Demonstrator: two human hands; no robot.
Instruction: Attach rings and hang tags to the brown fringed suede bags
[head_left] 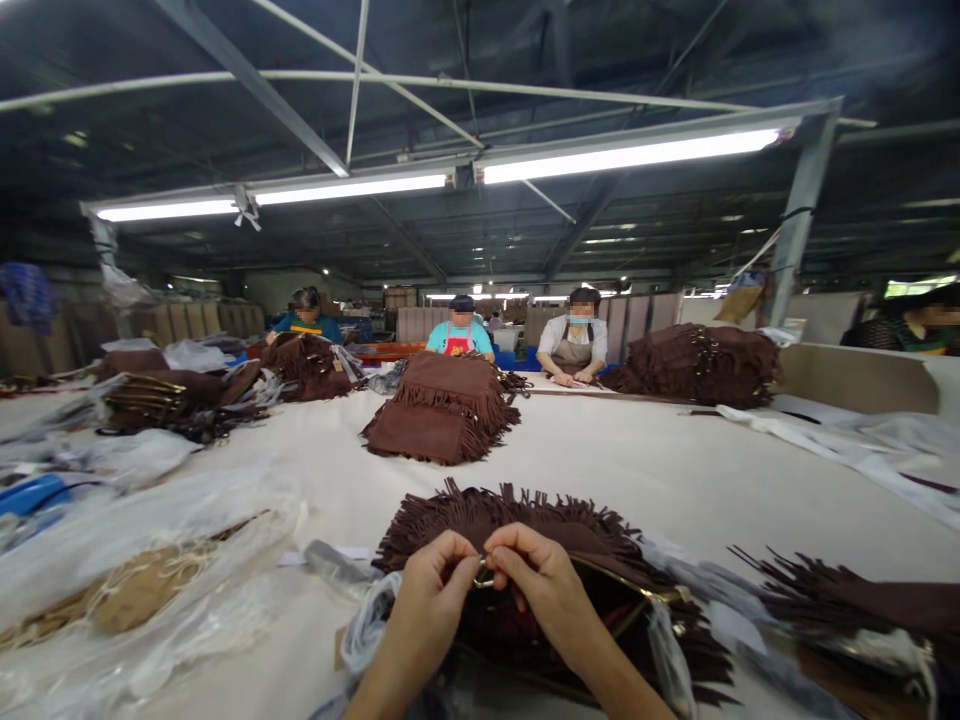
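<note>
Plastic bag (150,560) of brown tags (131,595)

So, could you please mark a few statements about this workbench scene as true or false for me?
1. Both hands pinch a small metal ring at the top of the brown fringed bag. True: the left hand and right hand meet on the metal ring above the brown fringed bag.
2. The fringed bags on the table are bright red. False: they are dark brown.
3. A stack of fringed bags lies further out on the table. True: the stack of fringed bags lies mid-table.
4. Nobody else is at the table. False: three people sit along the far side.
5. Clear plastic bags lie to the left. True: the plastic bags lie there.
</note>
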